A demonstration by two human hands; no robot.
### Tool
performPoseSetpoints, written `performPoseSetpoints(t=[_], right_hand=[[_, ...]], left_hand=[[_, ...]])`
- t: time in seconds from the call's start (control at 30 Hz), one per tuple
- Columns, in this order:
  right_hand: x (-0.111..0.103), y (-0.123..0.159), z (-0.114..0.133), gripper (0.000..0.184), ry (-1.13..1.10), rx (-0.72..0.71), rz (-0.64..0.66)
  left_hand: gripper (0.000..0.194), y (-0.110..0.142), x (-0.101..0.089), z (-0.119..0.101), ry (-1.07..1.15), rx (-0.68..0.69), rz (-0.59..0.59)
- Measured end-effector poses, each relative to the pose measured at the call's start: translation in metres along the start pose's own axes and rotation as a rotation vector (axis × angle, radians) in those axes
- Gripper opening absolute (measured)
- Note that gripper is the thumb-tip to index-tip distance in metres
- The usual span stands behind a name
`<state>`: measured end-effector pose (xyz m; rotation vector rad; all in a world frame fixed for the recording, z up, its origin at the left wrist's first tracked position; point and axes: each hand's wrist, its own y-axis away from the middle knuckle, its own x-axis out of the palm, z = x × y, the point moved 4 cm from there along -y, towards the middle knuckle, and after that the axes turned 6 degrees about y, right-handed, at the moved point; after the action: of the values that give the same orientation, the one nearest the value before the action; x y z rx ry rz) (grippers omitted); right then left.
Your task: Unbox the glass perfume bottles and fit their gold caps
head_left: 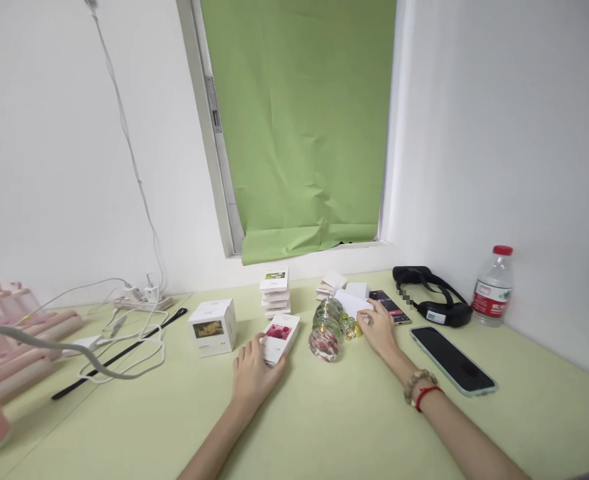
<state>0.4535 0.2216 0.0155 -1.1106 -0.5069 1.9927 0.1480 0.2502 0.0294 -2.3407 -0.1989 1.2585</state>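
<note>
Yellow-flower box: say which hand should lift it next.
Left, probably: the left hand, though touching the pink-flower box, is nearer the yellow-flower box; the right hand is beyond the glassware.

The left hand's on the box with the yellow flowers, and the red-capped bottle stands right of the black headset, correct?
Not quite: the head view shows the left hand on the box with the pink flowers, not the yellow ones. The red-capped bottle does stand right of the black headset.
</note>
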Motion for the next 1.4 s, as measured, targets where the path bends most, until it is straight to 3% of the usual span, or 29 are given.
performPoseSetpoints(t=[0.13,0.23,0.37,0.43,0.63,0.77,0.93,1.13,1.27,1.4], right_hand=[[-0.018,0.007,0.022,0.018,-0.046,-0.141,-0.137],[-0.027,0.015,0.045,0.017,-0.174,-0.248,-0.114],[-0.029,0.03,0.072,0.026,-0.392,-0.385,0.032],[-0.029,0.036,0.08,0.03,-0.478,-0.418,0.08],[-0.026,0.051,0.099,0.015,-0.508,-0.48,0.225],[-0.027,0.061,0.111,0.007,-0.496,-0.523,0.214],[-0.029,0.069,0.119,0.029,-0.57,-0.518,0.196],[-0.027,0.069,0.122,0.022,-0.585,-0.483,0.261],[-0.029,0.069,0.125,0.043,-0.531,-0.494,0.291],[-0.031,0.07,0.125,0.02,-0.567,-0.464,0.236]], left_hand=[[0.046,-0.004,-0.017,-0.001,0.148,0.041,-0.142],[0.049,-0.002,-0.03,-0.008,0.23,0.278,-0.246],[0.059,0.01,-0.034,-0.026,0.162,0.72,-0.145],[0.063,0.015,-0.033,-0.031,0.109,0.818,-0.087],[0.066,0.015,-0.024,-0.032,0.056,0.79,-0.175],[0.074,0.016,-0.017,-0.029,0.028,0.668,-0.304],[0.07,0.017,-0.013,-0.03,0.032,0.601,-0.281],[0.064,0.017,-0.016,-0.032,0.127,0.662,-0.309],[0.067,0.02,-0.016,-0.037,0.134,0.731,-0.267],[0.065,0.022,-0.017,-0.041,0.12,0.761,-0.268]])
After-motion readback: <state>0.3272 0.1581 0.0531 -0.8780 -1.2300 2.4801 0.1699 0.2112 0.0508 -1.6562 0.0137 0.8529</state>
